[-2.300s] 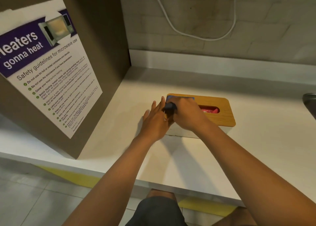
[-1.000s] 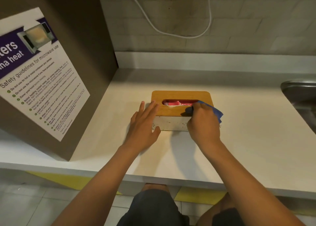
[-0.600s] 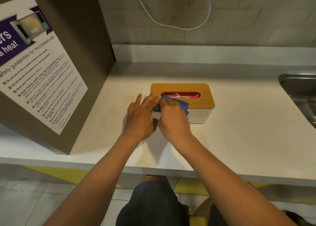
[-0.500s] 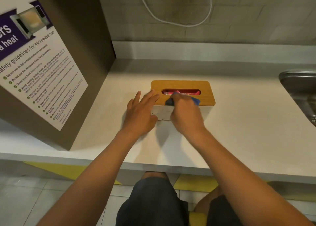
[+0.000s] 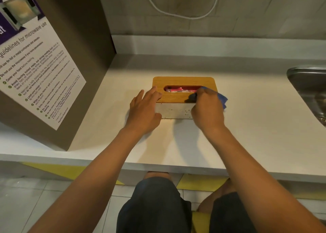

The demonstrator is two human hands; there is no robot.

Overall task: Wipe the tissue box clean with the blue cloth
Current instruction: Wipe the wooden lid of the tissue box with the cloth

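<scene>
The pale counter (image 5: 255, 130) carries the tissue box (image 5: 174, 110) near its middle, with a steel sink (image 5: 307, 84) set into its right end.

Wooden-lidded tissue box (image 5: 178, 98) (white-sided) lies flat; blue cloth (image 5: 222, 98) covers its right end.

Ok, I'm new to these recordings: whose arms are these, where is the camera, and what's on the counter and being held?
There is no machine here: these are a person's two bare arms, filmed by a wide-angle camera worn on their head, looking down. On the white counter stands a tissue box with a wooden lid. The left hand lies with straight fingers against the box's left end, apparently steadying it. The right hand grips a blue cloth on the lid's right side. A microwave safety poster is on the left, a metal sink on the right.
</scene>
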